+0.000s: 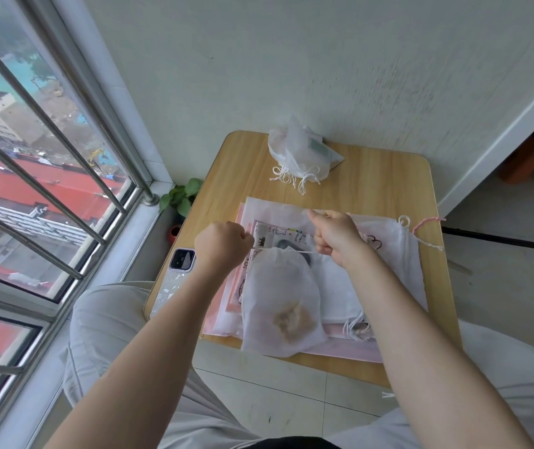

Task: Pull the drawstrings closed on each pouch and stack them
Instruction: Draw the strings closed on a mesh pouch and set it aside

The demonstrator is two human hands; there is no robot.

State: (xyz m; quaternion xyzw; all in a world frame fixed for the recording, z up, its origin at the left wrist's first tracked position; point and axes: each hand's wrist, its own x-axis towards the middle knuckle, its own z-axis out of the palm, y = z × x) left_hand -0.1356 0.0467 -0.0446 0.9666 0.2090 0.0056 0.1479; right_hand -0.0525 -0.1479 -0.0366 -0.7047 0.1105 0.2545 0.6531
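Between two fists over a small wooden worktop (385, 176), a white cord (304, 251) runs taut, roughly level from left to right. The left hand (221, 246) is a closed fist, fingers curled round the cord's left end, knuckles facing away from the camera. The right hand (338, 236) has its fingers curled on the cord's right end, with the forefinger crooked upward. Both forearms reach in from the bottom of the view and angle toward each other.

The cord passes through the gathered mouth of a translucent white pouch (280, 303). The pouch's long axis runs toward the person, mouth at the far end. Something brownish shows through its lower part. It lies on a spread of flat pouches (388, 267), white and pink. A heap of closed pouches (294, 157) sits at the worktop's far edge by the wall. A phone (175, 277) lies at the left edge.
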